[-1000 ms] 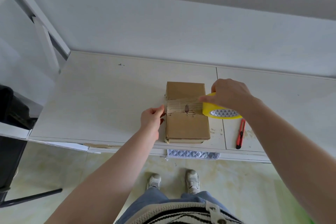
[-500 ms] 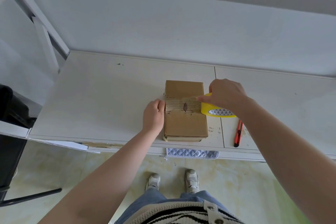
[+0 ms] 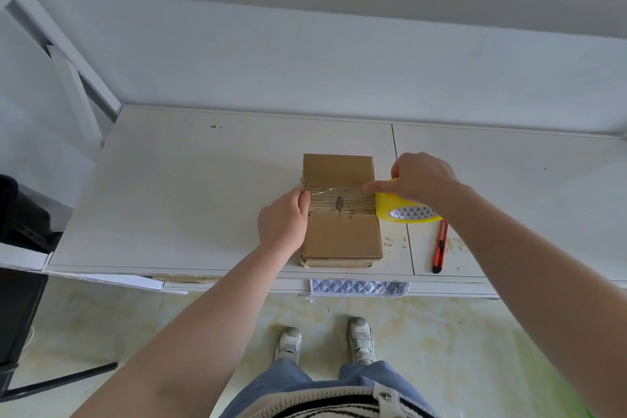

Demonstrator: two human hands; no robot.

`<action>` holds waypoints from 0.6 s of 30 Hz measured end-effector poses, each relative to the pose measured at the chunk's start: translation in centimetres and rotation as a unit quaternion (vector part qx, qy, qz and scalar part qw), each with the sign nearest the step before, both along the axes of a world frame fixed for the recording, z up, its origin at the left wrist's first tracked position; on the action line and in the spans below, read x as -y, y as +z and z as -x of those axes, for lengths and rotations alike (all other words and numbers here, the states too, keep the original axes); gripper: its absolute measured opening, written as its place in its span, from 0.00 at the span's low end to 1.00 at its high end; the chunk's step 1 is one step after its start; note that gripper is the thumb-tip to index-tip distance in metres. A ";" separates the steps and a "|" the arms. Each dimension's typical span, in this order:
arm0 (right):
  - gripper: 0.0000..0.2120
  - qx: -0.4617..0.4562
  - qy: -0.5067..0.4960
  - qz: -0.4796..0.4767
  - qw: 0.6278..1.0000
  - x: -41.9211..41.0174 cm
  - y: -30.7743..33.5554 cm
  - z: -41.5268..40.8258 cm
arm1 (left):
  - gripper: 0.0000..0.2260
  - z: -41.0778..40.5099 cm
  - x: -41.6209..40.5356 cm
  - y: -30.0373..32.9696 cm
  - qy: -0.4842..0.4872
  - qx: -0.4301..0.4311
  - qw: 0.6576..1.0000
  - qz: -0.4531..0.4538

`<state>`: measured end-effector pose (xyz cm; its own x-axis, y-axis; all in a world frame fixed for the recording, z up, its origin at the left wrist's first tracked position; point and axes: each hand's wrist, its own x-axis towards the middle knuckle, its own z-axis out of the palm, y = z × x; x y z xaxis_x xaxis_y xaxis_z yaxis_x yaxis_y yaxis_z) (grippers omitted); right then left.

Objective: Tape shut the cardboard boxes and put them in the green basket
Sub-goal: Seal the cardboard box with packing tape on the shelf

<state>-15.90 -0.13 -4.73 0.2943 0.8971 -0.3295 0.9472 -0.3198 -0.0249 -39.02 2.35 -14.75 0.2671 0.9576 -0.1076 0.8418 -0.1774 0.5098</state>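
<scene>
The left hand presses the tape's loose end onto the left edge of the box, which lies at the near edge of the worktop. The right hand grips the yellow tape roll just beside the box's right edge. Best to keep the strip taut and flat over the seam.

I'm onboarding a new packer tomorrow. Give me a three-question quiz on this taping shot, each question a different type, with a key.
1. True or false: the cutter lies on the box.
2. Which hand holds the tape roll? A) left hand B) right hand C) neither
3. Fill in: the tape strip runs across the box's ____ face.

Key:
1. False; it lies on the table, right of the box.
2. B
3. top
</scene>
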 end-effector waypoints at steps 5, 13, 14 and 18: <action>0.34 0.002 0.001 0.039 0.999 -0.5 -0.6 -0.3 | 0.15 0.0 -0.1 0.0 -0.013 -0.023 0.999 -0.037; 0.39 0.075 0.017 0.086 0.993 -0.4 -2.4 -0.3 | 0.19 0.1 -0.2 -0.3 -0.027 -0.067 0.996 -0.051; 0.39 0.064 0.007 0.089 0.994 -0.2 -2.9 -0.5 | 0.18 0.1 -0.2 -0.3 -0.029 -0.069 0.996 -0.050; 0.39 0.007 -0.021 0.079 0.997 0.3 -4.5 -1.1 | 0.19 0.2 -0.4 -0.5 -0.036 -0.072 0.996 -0.039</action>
<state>-14.80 -0.47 -9.23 0.3367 0.8207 -0.4617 0.9325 -0.3588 0.0422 -39.21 2.76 -15.24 0.3228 0.9435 -0.0751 0.8885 -0.2747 0.3675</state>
